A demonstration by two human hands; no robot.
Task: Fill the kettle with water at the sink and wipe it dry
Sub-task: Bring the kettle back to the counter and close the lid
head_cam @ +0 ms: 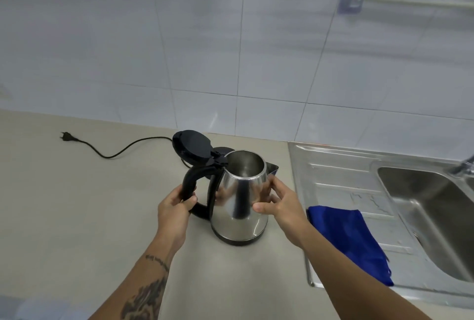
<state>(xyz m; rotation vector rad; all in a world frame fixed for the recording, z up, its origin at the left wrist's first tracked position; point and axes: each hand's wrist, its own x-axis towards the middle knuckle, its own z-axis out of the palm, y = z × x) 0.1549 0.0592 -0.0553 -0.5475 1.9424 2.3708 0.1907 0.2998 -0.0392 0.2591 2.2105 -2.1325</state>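
Observation:
A stainless steel kettle [239, 207] with a black handle stands in the middle of the beige counter, its black lid [192, 150] flipped open and its inside looking empty. My left hand [175, 208] is closed around the handle. My right hand [278, 203] grips the right side of the steel body below the spout. A blue cloth [351, 240] lies on the sink's draining board, to the right of the kettle. The steel sink basin [436, 217] is at the far right, with part of the tap [464, 166] above it.
The kettle's black base [220, 151] sits behind it, mostly hidden, with its cord [123, 149] trailing left to an unplugged plug [67, 136]. A white tiled wall rises behind the counter [77, 204]. A rail [410, 1] hangs on the wall at upper right.

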